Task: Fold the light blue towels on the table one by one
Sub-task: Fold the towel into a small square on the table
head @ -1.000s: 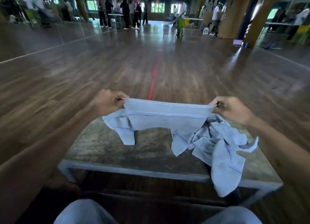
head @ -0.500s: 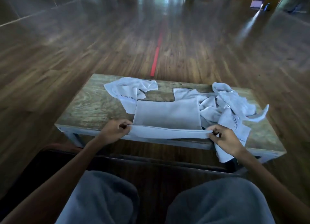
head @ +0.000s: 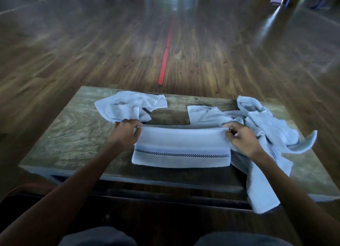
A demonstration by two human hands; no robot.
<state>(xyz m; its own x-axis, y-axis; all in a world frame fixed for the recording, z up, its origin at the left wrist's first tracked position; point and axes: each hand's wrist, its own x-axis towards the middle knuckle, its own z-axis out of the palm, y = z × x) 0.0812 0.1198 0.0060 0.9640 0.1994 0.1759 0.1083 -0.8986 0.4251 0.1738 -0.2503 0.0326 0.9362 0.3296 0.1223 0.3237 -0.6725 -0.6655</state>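
A light blue towel (head: pixel 182 146) with a dark checkered stripe lies folded flat on the low wooden table (head: pixel 73 135), near its front edge. My left hand (head: pixel 125 133) pinches the towel's far left corner. My right hand (head: pixel 241 139) pinches the far right corner. A crumpled light blue towel (head: pixel 130 105) lies at the back left of the table. A heap of crumpled light blue towels (head: pixel 265 128) fills the right side, and one of them hangs over the front edge.
Dark wooden floor with a red tape line (head: pixel 166 52) stretches beyond the table. My knees (head: pixel 97 236) show at the bottom of the view, close to the table's front edge.
The towel was held up taut in the air, then laid on the table. Both hands have carried its near edge away from me, folding it over.
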